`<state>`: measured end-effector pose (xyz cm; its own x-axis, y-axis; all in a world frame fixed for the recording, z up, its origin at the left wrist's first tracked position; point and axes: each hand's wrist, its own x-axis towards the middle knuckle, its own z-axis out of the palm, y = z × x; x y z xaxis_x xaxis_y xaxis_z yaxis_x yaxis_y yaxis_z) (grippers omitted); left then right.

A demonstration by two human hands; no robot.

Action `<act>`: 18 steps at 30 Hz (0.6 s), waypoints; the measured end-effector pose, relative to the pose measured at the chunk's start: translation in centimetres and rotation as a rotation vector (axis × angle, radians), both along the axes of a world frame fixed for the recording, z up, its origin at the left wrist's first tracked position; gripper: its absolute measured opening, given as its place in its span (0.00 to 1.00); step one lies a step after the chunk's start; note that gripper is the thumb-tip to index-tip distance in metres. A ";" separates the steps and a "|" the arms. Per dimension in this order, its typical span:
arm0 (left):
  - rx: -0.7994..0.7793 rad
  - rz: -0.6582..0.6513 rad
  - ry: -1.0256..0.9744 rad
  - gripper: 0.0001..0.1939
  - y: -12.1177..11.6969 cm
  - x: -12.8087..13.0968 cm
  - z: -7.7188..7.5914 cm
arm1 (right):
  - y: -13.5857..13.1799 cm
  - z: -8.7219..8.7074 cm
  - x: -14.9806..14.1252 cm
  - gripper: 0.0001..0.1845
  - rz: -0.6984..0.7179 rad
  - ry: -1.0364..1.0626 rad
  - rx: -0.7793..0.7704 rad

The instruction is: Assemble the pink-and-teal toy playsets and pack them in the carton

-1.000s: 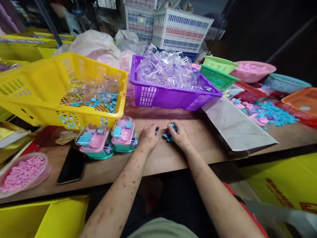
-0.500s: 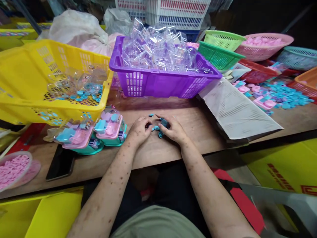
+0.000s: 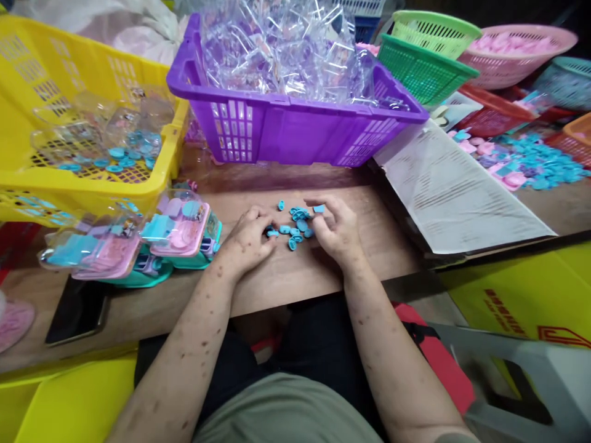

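Small blue plastic pieces (image 3: 300, 224) lie in a loose scatter on the wooden table between my two hands. My left hand (image 3: 247, 240) rests at the left of the scatter, fingers loosely curled and thumb apart. A couple of blue pieces lie at its fingertips, partly hidden by the fingers. On the right, my right hand (image 3: 339, 227) has its thumb and index finger spread, close to the pieces; its other fingers are partly hidden. Left of my left hand stand two pink-and-teal toy sets (image 3: 182, 231) with clear covers.
A purple crate (image 3: 295, 132) full of clear plastic covers stands behind the pieces. At left are a yellow crate (image 3: 92, 187) and a phone (image 3: 76, 311). A grey-white panel (image 3: 462, 191) slopes at right, with a blue parts heap (image 3: 545, 163) and stacked baskets (image 3: 427, 67) beyond.
My hands have moved apart, and the blue pieces that were gathered under the right hand now lie spread on the table. The view has tilted downward and come closer.
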<state>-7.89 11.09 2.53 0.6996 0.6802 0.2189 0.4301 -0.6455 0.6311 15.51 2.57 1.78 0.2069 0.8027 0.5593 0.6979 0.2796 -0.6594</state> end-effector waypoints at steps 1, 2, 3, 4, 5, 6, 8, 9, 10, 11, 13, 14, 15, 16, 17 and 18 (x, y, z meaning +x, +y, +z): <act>0.002 -0.019 0.007 0.10 0.0 -0.1 0.0 | -0.8 0.5 -0.4 0.16 0.024 -0.090 -0.017; 0.000 -0.028 0.012 0.09 0.0 -0.1 0.0 | -1.6 0.9 -0.9 0.16 0.047 -0.170 -0.055; -0.002 -0.028 0.018 0.09 0.0 -0.1 0.0 | -2.4 1.1 -1.3 0.17 0.064 -0.231 -0.109; 0.001 -0.020 0.024 0.09 0.1 -0.1 0.0 | -3.2 1.1 -1.8 0.18 0.072 -0.274 -0.169; 0.008 -0.011 0.028 0.09 0.1 -0.1 0.1 | -3.8 1.0 -2.1 0.19 0.075 -0.302 -0.227; 0.018 -0.004 0.031 0.09 0.2 0.0 0.2 | -4.3 0.7 -2.4 0.19 0.077 -0.318 -0.271; 0.036 -0.002 0.030 0.10 0.2 0.1 0.3 | -4.8 0.1 -2.6 0.17 0.064 -0.331 -0.316; 0.042 -0.001 0.029 0.10 0.2 0.1 0.4 | -4.9 -0.3 -2.7 0.16 0.050 -0.333 -0.319; 0.046 0.000 0.033 0.10 0.2 0.1 0.5 | -4.9 -0.5 -2.7 0.15 0.036 -0.333 -0.317; 0.048 0.002 0.039 0.10 0.2 0.2 0.5 | -4.8 -0.8 -2.6 0.14 0.025 -0.332 -0.310; 0.056 -0.002 0.049 0.11 0.1 0.2 0.6 | -4.7 -1.1 -2.6 0.12 0.018 -0.333 -0.294; 0.062 -0.008 0.048 0.11 0.1 0.1 0.6 | -4.6 -1.2 -2.6 0.13 0.020 -0.333 -0.286; 0.069 -0.013 0.041 0.11 0.0 0.1 0.6 | -4.6 -1.3 -2.6 0.14 0.025 -0.333 -0.280; 0.072 -0.017 0.031 0.11 -0.1 0.1 0.6 | -4.7 -1.3 -2.6 0.15 0.030 -0.332 -0.275; 0.070 -0.020 0.021 0.11 -0.1 0.0 0.6 | -4.8 -1.3 -2.6 0.17 0.035 -0.328 -0.269; 0.064 -0.026 0.013 0.11 -0.1 0.0 0.5 | -4.9 -1.3 -2.5 0.19 0.041 -0.315 -0.260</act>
<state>-7.89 10.95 3.07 0.7198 0.6470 0.2516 0.4211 -0.6951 0.5827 13.02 -2.37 0.51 0.0225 0.9296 0.3680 0.8688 0.1639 -0.4672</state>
